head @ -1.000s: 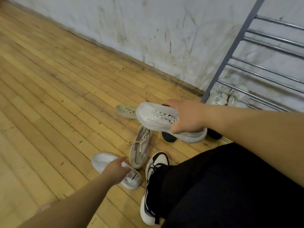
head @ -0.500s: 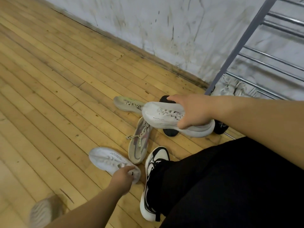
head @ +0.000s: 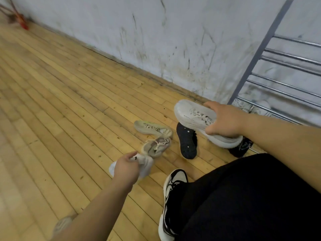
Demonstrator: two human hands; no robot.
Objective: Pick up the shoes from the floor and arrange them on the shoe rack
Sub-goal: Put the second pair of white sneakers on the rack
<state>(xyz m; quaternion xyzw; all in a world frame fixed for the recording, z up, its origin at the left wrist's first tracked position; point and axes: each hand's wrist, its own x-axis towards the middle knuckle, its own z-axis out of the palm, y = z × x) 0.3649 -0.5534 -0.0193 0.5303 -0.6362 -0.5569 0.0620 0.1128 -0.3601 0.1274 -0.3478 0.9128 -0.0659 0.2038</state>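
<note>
Right hand (head: 225,121) clamps white sneaker (head: 194,117); left hand (head: 126,168) grips blurred, probably white shoe (head: 145,163).

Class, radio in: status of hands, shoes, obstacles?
Both hands full: right hand grips white sneaker, left hand grips another white shoe. Four shoes on floor. Rack unobstructed.

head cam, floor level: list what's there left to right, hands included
left hand gripping a white shoe → pale green-tinged sneaker → upturned black shoe → right hand holding a white sneaker → shoe rack
</note>
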